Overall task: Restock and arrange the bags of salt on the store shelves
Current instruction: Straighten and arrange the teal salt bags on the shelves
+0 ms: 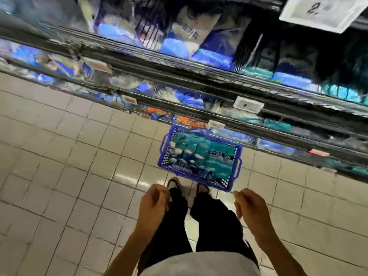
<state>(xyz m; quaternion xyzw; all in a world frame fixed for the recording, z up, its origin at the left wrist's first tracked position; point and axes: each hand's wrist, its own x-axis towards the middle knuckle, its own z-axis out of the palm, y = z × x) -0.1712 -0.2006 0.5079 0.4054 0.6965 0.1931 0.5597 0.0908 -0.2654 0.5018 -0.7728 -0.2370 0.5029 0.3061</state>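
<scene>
Salt bags point(201, 156) were seen packed in a blue basket point(238, 169) set on the tiled floor point(59, 156), just in front of the person's shoes and close under the lowest shelf point(258, 136). More bags, badly blurred, were stacked on the shelves above. Both hands were held low over the legs: the left hand point(153, 204) with its fingers loosely curled round nothing, the right hand point(251, 206) likewise slack and empty. No bag was held in either grip.

Trouble was judged likeliest at the lift: the bags were wedged tight together, so one pulled by a corner might slip from the fingers or drag its neighbour out onto the floor. The basket stood right at the feet, so it might also be kicked or tripped over in a step forward. A bag pushed carelessly onto a crowded shelf might topple those already stacked.

The basket lay ahead of and below both hands, between them, well apart from either.
</scene>
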